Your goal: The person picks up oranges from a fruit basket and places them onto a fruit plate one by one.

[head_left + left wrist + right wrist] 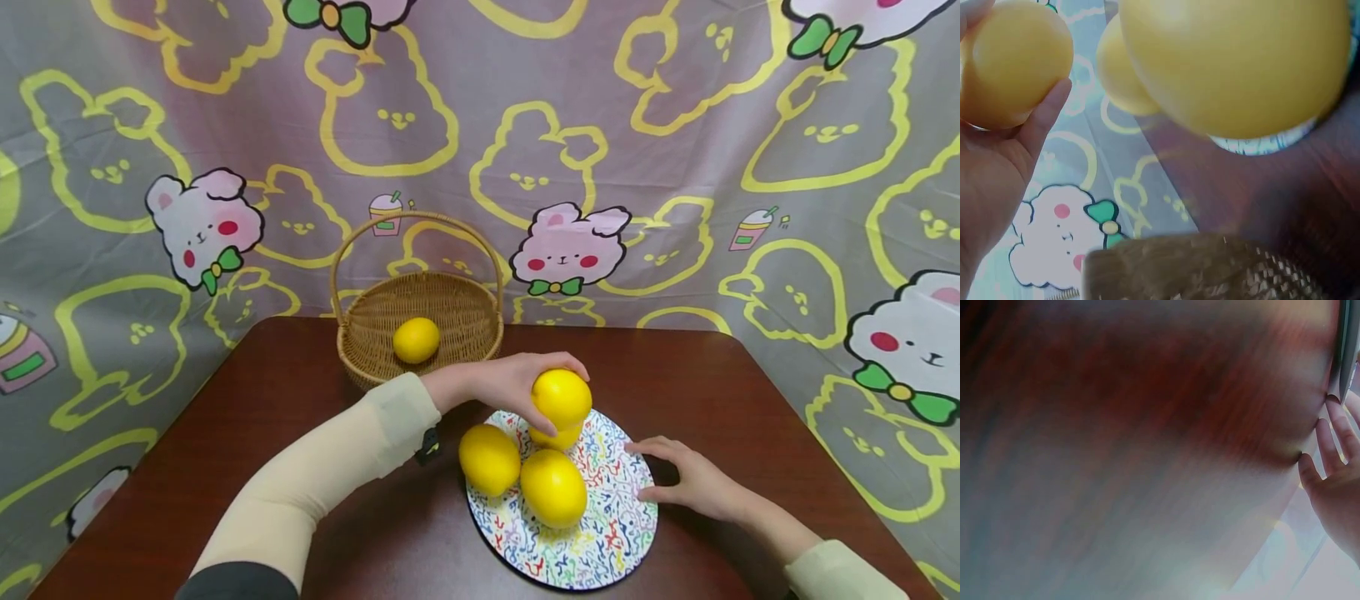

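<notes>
My left hand grips a yellow lemon above the round plate with its colourful squiggle pattern. Directly below it another lemon is partly hidden. Two more lemons sit on the plate, one at the left rim and one in front. In the left wrist view, thumb and fingers wrap the held lemon, while a big lemon looms close by. At the plate's right edge my right hand rests its extended fingertips; the right wrist view shows them by the rim.
A wicker basket with a tall handle stands at the back left, one lemon inside it. The brown table meets a patterned cloth backdrop behind and at both sides. My left forearm crosses in front of the basket.
</notes>
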Tool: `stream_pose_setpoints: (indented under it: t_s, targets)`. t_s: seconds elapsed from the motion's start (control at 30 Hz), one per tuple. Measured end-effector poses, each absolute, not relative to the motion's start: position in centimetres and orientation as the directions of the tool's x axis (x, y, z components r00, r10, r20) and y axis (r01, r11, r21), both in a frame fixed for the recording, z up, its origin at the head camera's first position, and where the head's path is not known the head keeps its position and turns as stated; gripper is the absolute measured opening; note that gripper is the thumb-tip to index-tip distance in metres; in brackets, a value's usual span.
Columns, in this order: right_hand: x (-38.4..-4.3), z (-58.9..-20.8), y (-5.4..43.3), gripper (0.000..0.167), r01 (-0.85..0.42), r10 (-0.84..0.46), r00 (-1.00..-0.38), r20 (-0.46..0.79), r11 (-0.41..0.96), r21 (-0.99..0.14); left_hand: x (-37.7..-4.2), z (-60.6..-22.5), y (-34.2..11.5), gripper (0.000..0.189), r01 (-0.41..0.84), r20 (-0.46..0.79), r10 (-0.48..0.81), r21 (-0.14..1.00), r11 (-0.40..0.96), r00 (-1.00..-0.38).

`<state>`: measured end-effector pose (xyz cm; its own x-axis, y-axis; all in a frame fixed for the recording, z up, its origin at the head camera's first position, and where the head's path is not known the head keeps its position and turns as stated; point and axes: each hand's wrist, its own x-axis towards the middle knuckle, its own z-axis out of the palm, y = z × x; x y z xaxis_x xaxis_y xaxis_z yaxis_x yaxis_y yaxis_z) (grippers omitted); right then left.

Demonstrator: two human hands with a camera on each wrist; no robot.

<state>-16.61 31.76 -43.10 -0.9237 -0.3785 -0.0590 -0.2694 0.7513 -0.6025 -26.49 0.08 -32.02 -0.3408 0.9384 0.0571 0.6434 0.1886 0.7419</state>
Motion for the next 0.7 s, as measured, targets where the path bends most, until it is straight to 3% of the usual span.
stream_pose_setpoints:
  t_s: [0.3, 0.7]
  targets:
    - [-16.7, -43.1, 31.9, 0.066, -0.278, -0.39, -0.919, -0.06, 0.748, -0.603, -26.4, -32.6, 3.0, 0.073, 0.668, 0.034, 0.953, 0.72, 0.186, -0.302]
    - [-16.5, -43.2, 31.9, 0.064, -0.3, -0.39, -0.92, -0.031, 0.755, -0.583, -25.7, -34.5, 6.1, 0.073, 0.663, -0.111, 0.957, 0.699, 0.268, -0.269]
